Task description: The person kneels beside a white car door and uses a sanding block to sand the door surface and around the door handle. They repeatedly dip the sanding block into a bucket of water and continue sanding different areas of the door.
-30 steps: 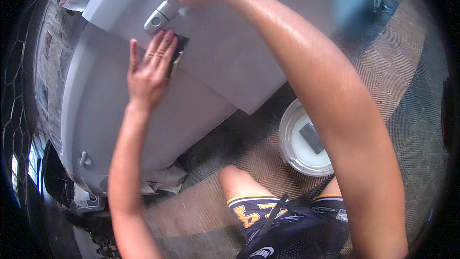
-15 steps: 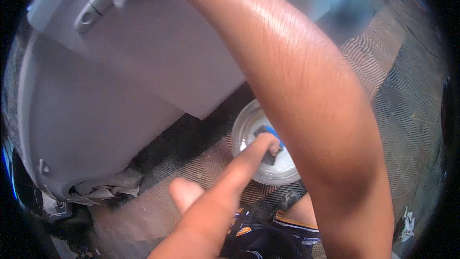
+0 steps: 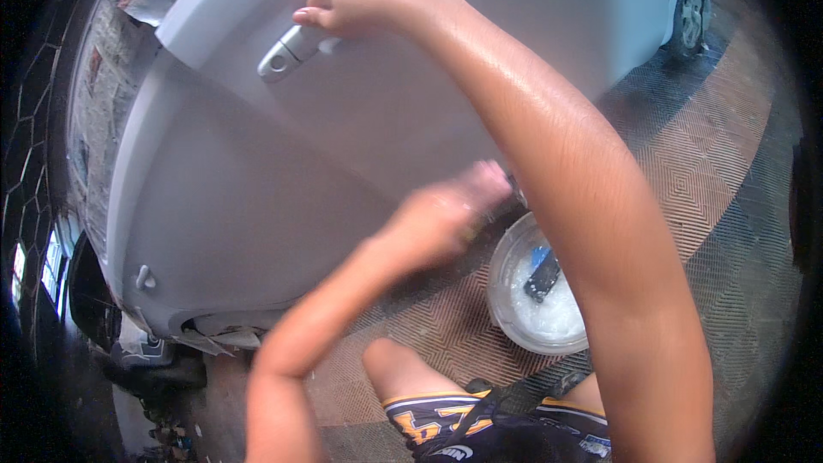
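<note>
My right hand (image 3: 364, 2) is up at the silver door handle (image 3: 283, 58) of a grey car door (image 3: 249, 180), its fingers curled over the handle. The hand covers much of the handle. My left hand (image 3: 446, 214), smeared by motion, is raised in front of the lower door. Its fingertips look pinkish, and I cannot make out whether anything is in them. Behind my right forearm stands a round clear-walled bucket (image 3: 497, 304) of whitish, foamy liquid. A dark block (image 3: 542, 279) and something blue (image 3: 538, 255) lie in it, partly hidden by the arm.
Patterned floor tiles (image 3: 686, 180) lie around the bucket. A car wheel (image 3: 691, 9) is at the far right. Crumpled paper masking (image 3: 94, 111) covers part of the car at the left. My knee (image 3: 390, 360) is close below the door.
My left hand has come up out of the bucket toward the door, and the dark block now lies in the liquid. The view has shifted; my right hand is still at the handle.
</note>
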